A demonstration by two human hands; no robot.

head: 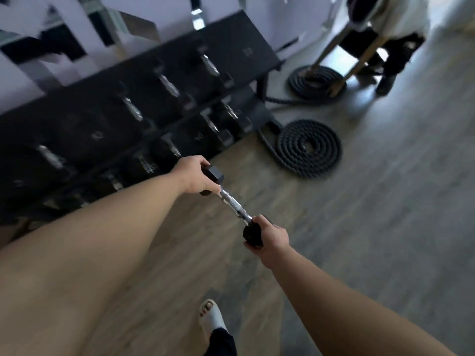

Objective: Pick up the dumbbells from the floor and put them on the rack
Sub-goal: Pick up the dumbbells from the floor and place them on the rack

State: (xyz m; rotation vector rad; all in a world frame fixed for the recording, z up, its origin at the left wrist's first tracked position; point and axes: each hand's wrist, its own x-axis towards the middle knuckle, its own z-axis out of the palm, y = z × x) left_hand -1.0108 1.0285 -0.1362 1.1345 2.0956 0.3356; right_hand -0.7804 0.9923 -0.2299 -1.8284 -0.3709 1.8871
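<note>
A small dumbbell (232, 202) with black hex heads and a chrome knurled handle hangs in the air above the wooden floor, held by both hands. My left hand (192, 176) is closed around its far head, close to the rack's lower shelf. My right hand (271, 236) grips the near head. The black two-tier rack (246, 51) runs diagonally from the lower left to the upper middle, with several black dumbbells resting on both shelves. The picture is blurred by motion.
Two coils of thick black battle rope (309, 147) lie on the floor right of the rack. Another person (390, 27) stands at the upper right beside wooden poles. My foot in a white slipper (212, 318) is at the bottom. A wall stands behind the rack.
</note>
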